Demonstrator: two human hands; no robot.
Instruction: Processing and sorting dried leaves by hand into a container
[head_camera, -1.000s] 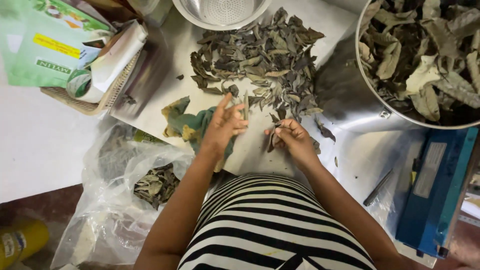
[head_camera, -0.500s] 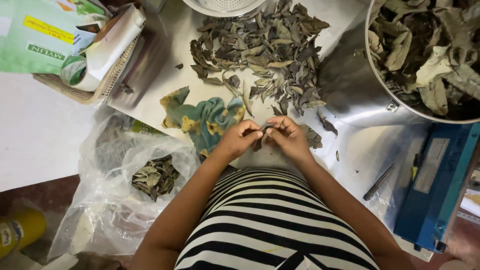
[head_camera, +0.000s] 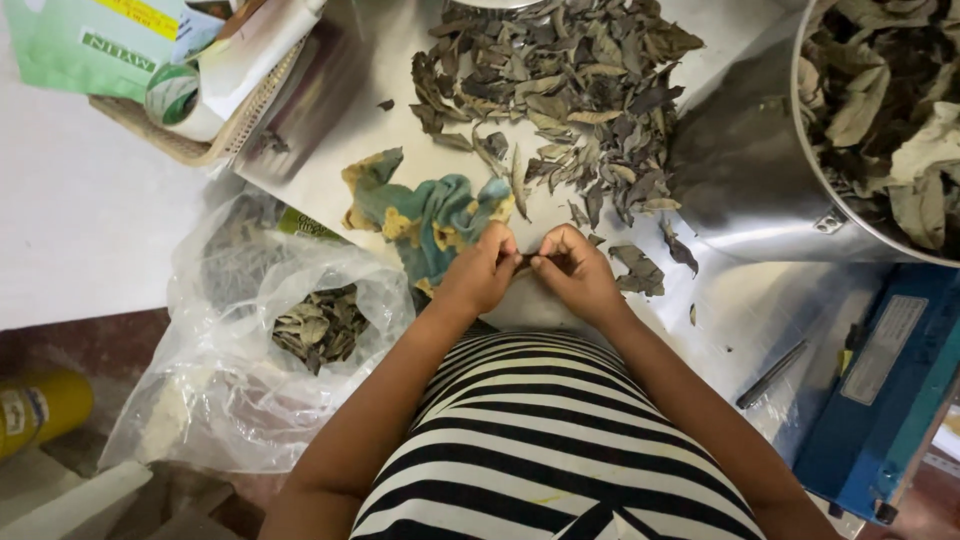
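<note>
The left hand (head_camera: 482, 272) and right hand (head_camera: 572, 272) meet at the near edge of the worktop (head_camera: 330, 150), fingertips pinched together on one small dark leaf (head_camera: 527, 261) held between them. It looks dry, light and brittle, likely to crumble under a hard squeeze; a gentle grip at its ends seems best. Just behind lies a teal and yellow cloth (head_camera: 430, 212), then a pile of leaves (head_camera: 560, 90). A steel pot (head_camera: 760, 190) of leaves stands to the right, and a clear bag (head_camera: 250, 330) with more hangs by the left arm. The shiny metal worktop is cluttered; a basket (head_camera: 180, 140) sits at its left.
</note>
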